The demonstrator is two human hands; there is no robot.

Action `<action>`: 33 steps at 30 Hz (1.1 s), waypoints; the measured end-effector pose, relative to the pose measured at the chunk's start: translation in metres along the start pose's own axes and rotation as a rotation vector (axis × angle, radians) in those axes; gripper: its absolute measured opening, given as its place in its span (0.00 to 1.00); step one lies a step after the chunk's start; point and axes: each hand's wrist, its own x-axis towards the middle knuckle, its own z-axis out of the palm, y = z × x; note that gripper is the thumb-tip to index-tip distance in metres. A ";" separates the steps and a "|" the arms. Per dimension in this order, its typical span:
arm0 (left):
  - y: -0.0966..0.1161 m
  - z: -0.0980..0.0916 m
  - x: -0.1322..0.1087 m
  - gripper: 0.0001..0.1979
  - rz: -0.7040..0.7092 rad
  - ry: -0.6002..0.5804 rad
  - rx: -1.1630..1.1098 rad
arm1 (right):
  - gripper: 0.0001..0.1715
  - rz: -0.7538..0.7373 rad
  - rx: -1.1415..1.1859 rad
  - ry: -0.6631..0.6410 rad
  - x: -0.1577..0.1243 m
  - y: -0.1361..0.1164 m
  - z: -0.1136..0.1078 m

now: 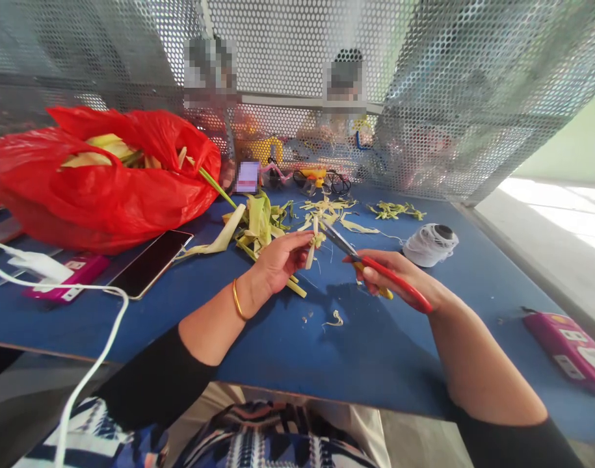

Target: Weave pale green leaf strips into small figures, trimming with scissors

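Near the middle of the table, my left hand (283, 259) pinches a small pale piece of corn husk (313, 250), folded or bundled, between thumb and fingers. My right hand (397, 276) grips scissors (392, 281) with red and yellow handles. Their metal blades point up and left, with the tips right beside the husk piece; whether they touch it I cannot tell. Behind my left hand lies a heap of green and yellow husks (259, 221). Thin husk strips (329, 208) are scattered beyond the blades. A spool of white thread (430, 246) lies to the right of the strips.
A red plastic bag (151, 195) holding husks stands at the left. Before it lie a phone (151, 263), a magenta box (75, 278) and a white cable (116, 325). Another magenta box (570, 348) sits at the right. A perforated metal screen (287, 58) rises behind the table.
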 end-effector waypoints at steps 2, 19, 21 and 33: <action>0.000 0.000 -0.001 0.03 -0.001 -0.008 -0.008 | 0.36 0.008 0.035 -0.028 0.000 -0.002 0.003; -0.002 0.003 -0.003 0.02 -0.018 -0.023 0.030 | 0.34 0.151 0.143 -0.001 0.000 -0.012 0.011; -0.002 0.003 -0.003 0.03 -0.022 -0.034 0.035 | 0.32 0.155 0.148 -0.001 0.000 -0.014 0.012; -0.002 0.002 -0.002 0.04 0.003 0.010 0.029 | 0.31 0.164 0.144 0.155 0.003 -0.014 0.020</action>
